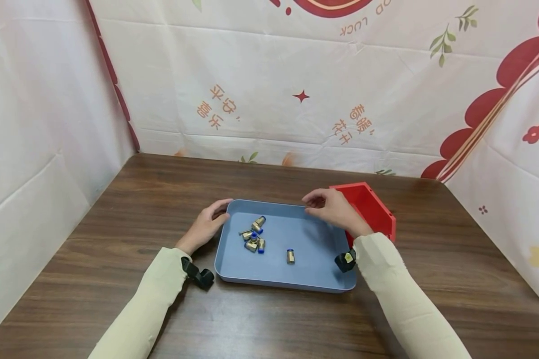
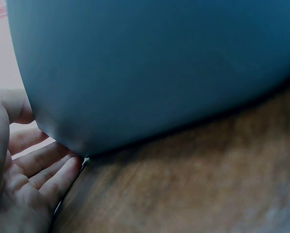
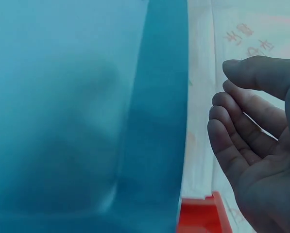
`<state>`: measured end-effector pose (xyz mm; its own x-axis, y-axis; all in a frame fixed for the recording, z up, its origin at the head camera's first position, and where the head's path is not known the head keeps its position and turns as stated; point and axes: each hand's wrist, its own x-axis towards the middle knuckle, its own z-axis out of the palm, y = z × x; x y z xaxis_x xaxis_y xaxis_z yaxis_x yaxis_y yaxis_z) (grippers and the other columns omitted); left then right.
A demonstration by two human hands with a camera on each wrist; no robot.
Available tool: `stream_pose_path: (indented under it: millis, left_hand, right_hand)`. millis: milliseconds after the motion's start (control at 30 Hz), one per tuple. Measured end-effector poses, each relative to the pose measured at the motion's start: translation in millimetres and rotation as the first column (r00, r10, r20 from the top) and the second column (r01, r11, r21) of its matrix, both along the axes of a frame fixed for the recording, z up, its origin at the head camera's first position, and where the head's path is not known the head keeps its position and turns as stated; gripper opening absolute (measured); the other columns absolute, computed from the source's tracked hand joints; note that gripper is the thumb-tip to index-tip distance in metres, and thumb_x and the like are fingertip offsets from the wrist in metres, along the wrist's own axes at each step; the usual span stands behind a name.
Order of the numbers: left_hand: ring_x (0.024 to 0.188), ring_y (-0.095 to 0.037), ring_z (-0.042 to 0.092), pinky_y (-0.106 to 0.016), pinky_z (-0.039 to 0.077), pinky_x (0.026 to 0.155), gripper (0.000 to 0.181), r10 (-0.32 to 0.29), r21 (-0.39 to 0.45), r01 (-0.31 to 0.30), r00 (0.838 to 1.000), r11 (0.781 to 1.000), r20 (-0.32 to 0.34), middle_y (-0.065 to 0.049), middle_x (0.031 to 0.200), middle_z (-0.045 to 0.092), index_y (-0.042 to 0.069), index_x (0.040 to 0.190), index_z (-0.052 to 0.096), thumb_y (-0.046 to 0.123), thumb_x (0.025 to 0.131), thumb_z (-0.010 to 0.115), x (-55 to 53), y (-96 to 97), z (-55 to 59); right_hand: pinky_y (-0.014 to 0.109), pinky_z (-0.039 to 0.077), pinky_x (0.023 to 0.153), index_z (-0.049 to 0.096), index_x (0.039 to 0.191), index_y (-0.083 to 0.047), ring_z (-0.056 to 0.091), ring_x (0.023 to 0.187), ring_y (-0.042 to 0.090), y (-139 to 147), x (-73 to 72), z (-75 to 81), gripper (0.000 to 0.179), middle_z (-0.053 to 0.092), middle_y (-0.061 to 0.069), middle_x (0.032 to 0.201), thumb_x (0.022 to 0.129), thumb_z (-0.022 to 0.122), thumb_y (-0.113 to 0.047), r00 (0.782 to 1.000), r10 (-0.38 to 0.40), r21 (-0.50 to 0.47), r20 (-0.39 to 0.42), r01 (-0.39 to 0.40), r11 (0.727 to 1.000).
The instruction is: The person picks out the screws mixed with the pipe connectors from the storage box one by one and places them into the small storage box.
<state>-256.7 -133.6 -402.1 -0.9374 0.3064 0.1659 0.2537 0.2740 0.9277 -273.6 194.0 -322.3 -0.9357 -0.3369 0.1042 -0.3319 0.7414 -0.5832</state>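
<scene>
A shallow blue-grey tray (image 1: pixel 314 239) lies on the table. Several brass push-in pneumatic fittings (image 1: pixel 261 245) with blue collars are heaped in its left half, and a single fitting (image 1: pixel 290 257) stands apart near the front middle. My left hand (image 1: pixel 206 224) rests against the tray's far left corner. In the left wrist view its fairly straight fingers (image 2: pixel 62 177) touch the outer wall. Over the tray's far right part hovers my right hand (image 1: pixel 337 212). Its fingers are loosely bent and nothing shows between them and the thumb in the right wrist view.
A red plastic bin (image 1: pixel 370 212) stands just beyond the tray's right end, partly hidden by my right hand and forearm. The brown wood-grain table (image 1: pixel 269 324) runs back to a printed white cloth (image 1: pixel 269 89) that hangs around its back and sides.
</scene>
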Motion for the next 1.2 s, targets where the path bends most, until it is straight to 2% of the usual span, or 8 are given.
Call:
stream_pose_path:
  millis: [333,633,800,1200]
  left_hand:
    - [0.13,-0.038,0.044,-0.053,0.034,0.109,0.044,0.002,-0.001,-0.002,1.0,1.0,0.002,-0.025,0.14,0.046,0.002,0.142,0.04,0.01,0.099,0.046,-1.9,1.0,-1.1]
    - [0.13,-0.038,0.044,-0.053,0.033,0.11,0.045,0.008,0.004,-0.008,1.0,1.0,0.013,-0.024,0.141,0.046,0.002,0.143,0.04,0.01,0.099,0.046,-2.9,0.7,-2.7]
    - [0.131,-0.038,0.043,-0.053,0.032,0.11,0.045,0.008,-0.001,-0.008,1.0,1.0,0.014,-0.024,0.141,0.045,0.002,0.143,0.039,0.011,0.099,0.047,-3.3,0.9,-2.4]
    - [0.13,-0.037,0.044,-0.053,0.034,0.108,0.045,0.007,-0.003,-0.007,1.0,1.0,0.009,-0.024,0.141,0.046,0.001,0.143,0.039,0.011,0.099,0.047,-2.6,0.5,-0.3]
  right_hand:
    - [0.034,0.055,0.081,0.069,0.11,-0.004,0.06,0.085,0.021,-21,4.6,-15.8,0.034,0.069,0.013,0.104,0.077,0.077,-0.007,0.997,0.068,-0.02,0.03,-0.068,0.997]
    - [0.031,0.054,0.079,0.069,0.108,-0.002,0.059,0.084,0.019,-36,6.0,-28.8,0.03,0.069,0.013,0.099,0.079,0.076,-0.007,0.988,0.138,-0.029,0.062,-0.137,0.99]
    - [0.026,0.053,0.077,0.069,0.105,-0.001,0.057,0.081,0.016,-45,7.5,-35.7,0.026,0.068,0.01,0.097,0.08,0.074,-0.005,0.978,0.203,-0.027,0.041,-0.202,0.979]
    - [0.023,0.05,0.075,0.071,0.103,-0.006,0.055,0.08,0.012,-68,12.0,-34.9,0.021,0.068,0.005,0.094,0.083,0.073,-0.008,0.963,0.248,0.015,0.103,-0.251,0.968]
